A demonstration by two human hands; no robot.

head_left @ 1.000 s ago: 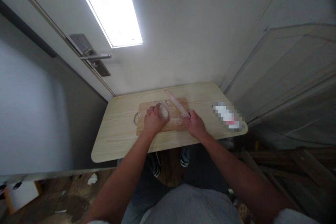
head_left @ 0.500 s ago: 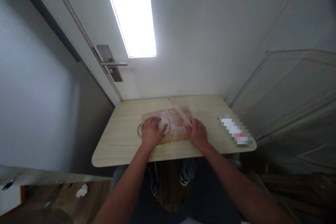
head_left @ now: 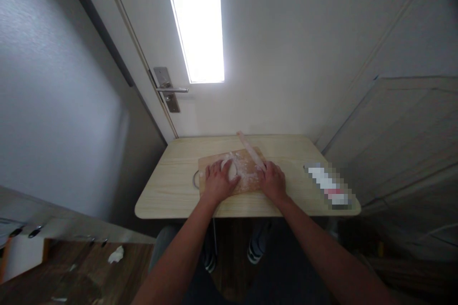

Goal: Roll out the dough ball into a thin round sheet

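A flat round of dough [head_left: 232,170] lies on a floured wooden cutting board [head_left: 250,182]. My left hand [head_left: 217,183] rests over the dough's left side, fingers spread, with thumb and index finger touching its edge. Part of the dough is hidden under the fingers. In my right hand [head_left: 274,182] is the near end of a thin wooden rolling pin [head_left: 251,151]. The pin slants away to the upper left, its far end reaching past the board's back edge. White flour is smeared across the board between my hands.
The board lies on a light wooden table [head_left: 168,176] with rounded corners, set against a white door with a metal handle [head_left: 173,90]. A metal ring [head_left: 195,179] shows at the board's left end. A blurred-out object [head_left: 329,186] lies at the table's right.
The whole view has shifted slightly. My left hand has turned and flattened, its fingers now farther along the dough's left edge. My right hand keeps its hold on the rolling pin.
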